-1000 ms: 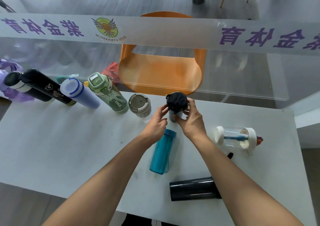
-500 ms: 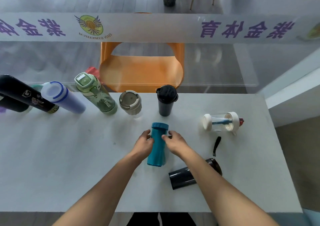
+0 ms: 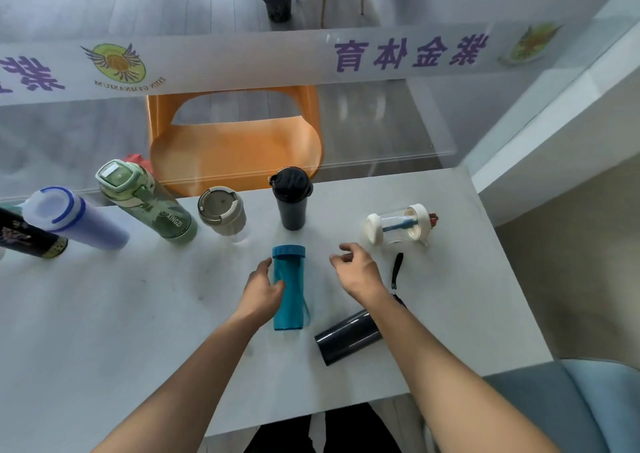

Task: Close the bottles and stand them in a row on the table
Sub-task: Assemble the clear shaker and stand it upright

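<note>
Standing in a row along the far edge of the white table [image 3: 104,314] are a black flask [image 3: 31,241], a lavender bottle [image 3: 76,220], a green bottle [image 3: 149,203], a beige cup [image 3: 222,214] and a capped dark grey bottle [image 3: 292,198]. Nearer, the left hand [image 3: 261,288] curls its fingers around the lying teal bottle [image 3: 289,291], while the right hand [image 3: 358,270] hovers beside it, empty, fingers loosely bent and apart. Farther right lie a black bottle [image 3: 348,341] and a clear bottle [image 3: 398,225].
</note>
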A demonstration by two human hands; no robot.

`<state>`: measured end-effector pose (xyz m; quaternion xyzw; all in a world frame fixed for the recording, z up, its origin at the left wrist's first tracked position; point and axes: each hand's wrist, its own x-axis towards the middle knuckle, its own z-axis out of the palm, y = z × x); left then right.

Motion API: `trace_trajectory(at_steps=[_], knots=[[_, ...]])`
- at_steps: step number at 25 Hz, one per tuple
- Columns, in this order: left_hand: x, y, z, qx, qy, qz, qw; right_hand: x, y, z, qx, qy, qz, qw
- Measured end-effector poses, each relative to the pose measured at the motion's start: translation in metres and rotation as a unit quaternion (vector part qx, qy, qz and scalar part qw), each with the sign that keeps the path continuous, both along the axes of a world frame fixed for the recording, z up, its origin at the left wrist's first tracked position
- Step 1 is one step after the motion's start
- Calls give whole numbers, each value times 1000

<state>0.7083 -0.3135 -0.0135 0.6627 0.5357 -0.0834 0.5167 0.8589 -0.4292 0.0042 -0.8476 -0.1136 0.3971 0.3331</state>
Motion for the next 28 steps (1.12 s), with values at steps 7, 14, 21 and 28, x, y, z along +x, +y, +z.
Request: trace_trajectory(at_steps=[7,14,21,28], knots=[[56,-30,13,159,-49,-112,980,112,-58,-12,-24,-62,-227,972],[202,-71,11,249,-70,-327,909,160,-74,-59,20,96,-315,944],[241,-70,-16,354,48,-320,877,189,-53,-63,131,208,-323,914],[215,-56,-8,209,-48,-93,972,175,-17,-35,226,14,-217,950]])
